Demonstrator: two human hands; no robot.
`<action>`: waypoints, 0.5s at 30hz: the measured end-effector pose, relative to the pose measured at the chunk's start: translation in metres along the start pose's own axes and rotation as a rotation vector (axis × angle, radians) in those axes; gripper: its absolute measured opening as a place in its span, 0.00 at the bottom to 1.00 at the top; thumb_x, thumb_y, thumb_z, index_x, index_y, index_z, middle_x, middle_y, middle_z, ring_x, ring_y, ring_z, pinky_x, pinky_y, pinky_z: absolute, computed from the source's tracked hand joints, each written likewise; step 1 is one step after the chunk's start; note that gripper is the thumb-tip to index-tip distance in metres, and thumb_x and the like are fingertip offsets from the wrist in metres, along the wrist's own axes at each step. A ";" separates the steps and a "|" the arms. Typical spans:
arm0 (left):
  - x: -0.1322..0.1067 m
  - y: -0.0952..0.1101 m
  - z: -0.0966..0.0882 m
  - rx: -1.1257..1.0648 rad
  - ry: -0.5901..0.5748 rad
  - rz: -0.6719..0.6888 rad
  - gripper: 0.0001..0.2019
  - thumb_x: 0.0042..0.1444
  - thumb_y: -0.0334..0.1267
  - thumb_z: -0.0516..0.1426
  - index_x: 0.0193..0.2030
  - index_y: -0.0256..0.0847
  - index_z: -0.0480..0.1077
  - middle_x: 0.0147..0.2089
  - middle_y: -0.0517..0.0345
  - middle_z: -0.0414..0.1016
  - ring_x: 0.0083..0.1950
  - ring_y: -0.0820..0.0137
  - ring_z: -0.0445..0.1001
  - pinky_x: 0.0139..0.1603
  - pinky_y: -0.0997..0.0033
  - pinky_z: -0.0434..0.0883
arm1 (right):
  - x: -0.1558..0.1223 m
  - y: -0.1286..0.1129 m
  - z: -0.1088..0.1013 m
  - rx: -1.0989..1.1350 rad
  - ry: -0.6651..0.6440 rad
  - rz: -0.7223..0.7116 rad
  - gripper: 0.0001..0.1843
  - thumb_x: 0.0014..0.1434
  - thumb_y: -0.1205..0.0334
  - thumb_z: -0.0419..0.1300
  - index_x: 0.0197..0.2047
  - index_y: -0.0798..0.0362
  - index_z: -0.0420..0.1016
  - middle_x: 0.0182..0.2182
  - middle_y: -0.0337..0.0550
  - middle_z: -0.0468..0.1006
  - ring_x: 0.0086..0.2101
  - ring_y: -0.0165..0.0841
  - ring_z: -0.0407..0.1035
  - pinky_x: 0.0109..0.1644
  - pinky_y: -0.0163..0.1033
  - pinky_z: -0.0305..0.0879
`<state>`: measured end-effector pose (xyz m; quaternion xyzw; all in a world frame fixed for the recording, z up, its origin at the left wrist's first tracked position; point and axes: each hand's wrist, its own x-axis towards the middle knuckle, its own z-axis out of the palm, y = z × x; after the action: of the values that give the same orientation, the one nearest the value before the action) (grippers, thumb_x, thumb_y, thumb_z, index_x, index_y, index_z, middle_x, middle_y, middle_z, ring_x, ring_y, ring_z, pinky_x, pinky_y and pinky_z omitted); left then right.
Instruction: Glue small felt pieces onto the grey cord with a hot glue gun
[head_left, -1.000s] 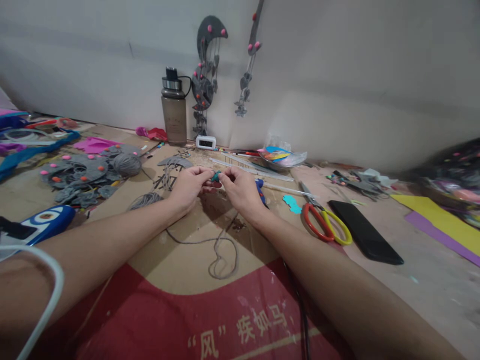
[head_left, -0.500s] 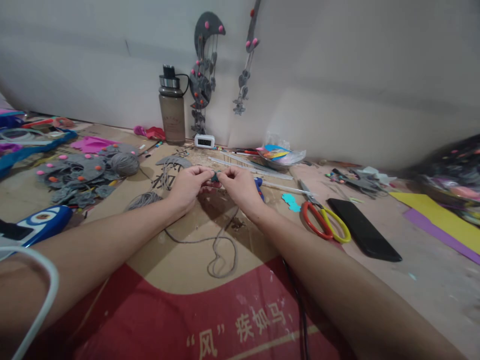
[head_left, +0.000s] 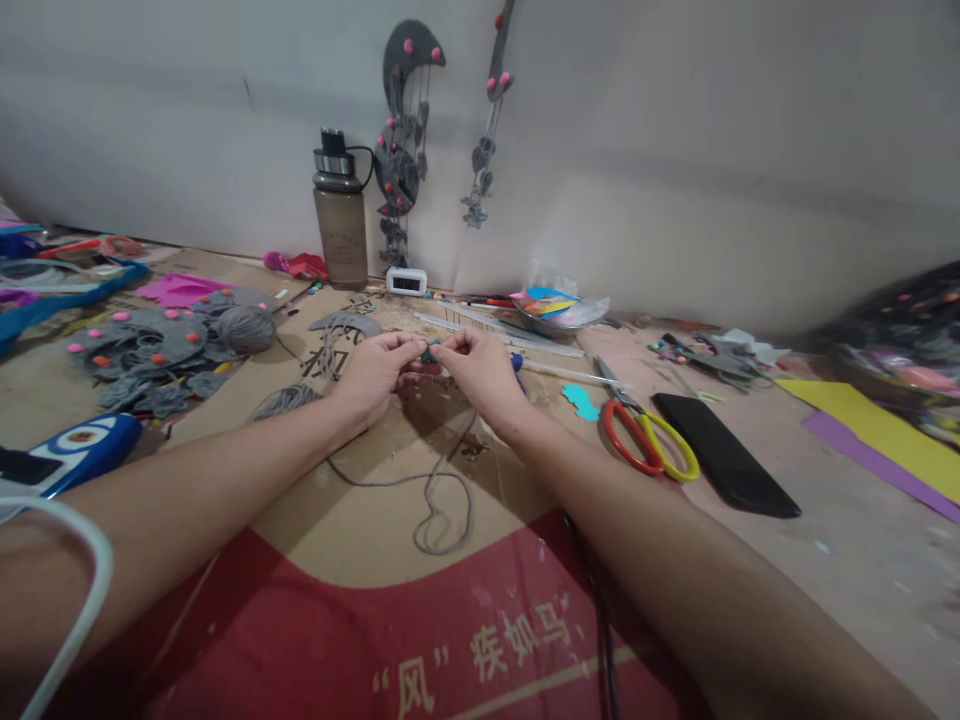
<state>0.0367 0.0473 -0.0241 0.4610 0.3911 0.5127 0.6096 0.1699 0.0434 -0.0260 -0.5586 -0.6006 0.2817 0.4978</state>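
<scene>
My left hand [head_left: 380,374] and my right hand [head_left: 480,368] meet over the cardboard, fingertips pinched on a small dark green-grey piece [head_left: 430,352]. Its exact kind is too small to make out. From beneath my right hand a grey yarn strand [head_left: 442,545] runs down and loops on the cardboard. A ball of grey yarn [head_left: 287,401] lies behind my left forearm. Grey felt crescent pieces [head_left: 346,322] rest just beyond my left hand. To the right of my right hand are a turquoise cutout [head_left: 580,402] and scissors [head_left: 649,440] with red and yellow handles.
A black phone [head_left: 724,455] lies right of the scissors. At the back stand a bottle [head_left: 342,235] and a small white clock [head_left: 406,281]. Grey felt hangings [head_left: 401,175] hang on the wall. Left are a felt pile [head_left: 150,345] and a blue-and-white tool [head_left: 82,450].
The view has shifted very slightly. Both hands stay together on the small dark piece, with only slight finger movement.
</scene>
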 end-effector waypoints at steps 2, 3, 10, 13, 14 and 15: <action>0.000 -0.001 -0.001 -0.005 -0.006 -0.001 0.08 0.43 0.37 0.62 0.28 0.36 0.69 0.25 0.58 0.74 0.25 0.74 0.73 0.24 0.77 0.68 | -0.001 -0.001 0.000 0.022 0.025 -0.023 0.10 0.46 0.58 0.60 0.31 0.54 0.67 0.20 0.32 0.65 0.22 0.25 0.57 0.27 0.32 0.53; 0.001 -0.001 -0.001 -0.004 -0.011 -0.003 0.08 0.43 0.37 0.62 0.28 0.36 0.69 0.26 0.58 0.73 0.25 0.74 0.72 0.23 0.77 0.68 | -0.001 -0.001 0.000 0.037 0.020 -0.032 0.10 0.46 0.59 0.60 0.32 0.54 0.67 0.20 0.31 0.65 0.21 0.24 0.57 0.26 0.32 0.53; 0.000 -0.001 -0.003 0.105 0.002 -0.024 0.09 0.46 0.40 0.61 0.31 0.36 0.70 0.17 0.62 0.66 0.16 0.80 0.61 0.13 0.82 0.50 | -0.003 -0.001 0.000 0.070 -0.029 -0.051 0.08 0.49 0.59 0.58 0.29 0.55 0.70 0.18 0.31 0.62 0.20 0.23 0.53 0.25 0.31 0.50; 0.001 -0.003 -0.004 0.159 -0.018 -0.012 0.10 0.48 0.42 0.60 0.30 0.36 0.70 0.15 0.63 0.63 0.13 0.81 0.55 0.13 0.81 0.48 | -0.001 0.001 0.000 0.083 -0.035 -0.013 0.08 0.48 0.58 0.59 0.28 0.55 0.70 0.18 0.32 0.64 0.19 0.23 0.53 0.24 0.31 0.50; 0.001 -0.003 -0.005 0.159 -0.027 -0.001 0.10 0.48 0.42 0.60 0.30 0.36 0.70 0.15 0.63 0.64 0.13 0.81 0.55 0.13 0.81 0.48 | 0.000 0.002 0.000 0.086 -0.032 -0.002 0.08 0.47 0.58 0.59 0.27 0.55 0.70 0.18 0.32 0.64 0.19 0.23 0.53 0.24 0.31 0.50; 0.001 -0.004 -0.005 0.154 -0.038 0.007 0.10 0.48 0.42 0.60 0.31 0.36 0.70 0.15 0.62 0.64 0.14 0.81 0.56 0.14 0.81 0.49 | 0.000 0.003 0.001 0.088 -0.029 0.004 0.08 0.47 0.58 0.59 0.27 0.55 0.70 0.18 0.32 0.64 0.19 0.23 0.54 0.23 0.31 0.50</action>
<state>0.0331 0.0492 -0.0292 0.5176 0.4162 0.4744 0.5778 0.1705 0.0446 -0.0289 -0.5334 -0.5937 0.3170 0.5123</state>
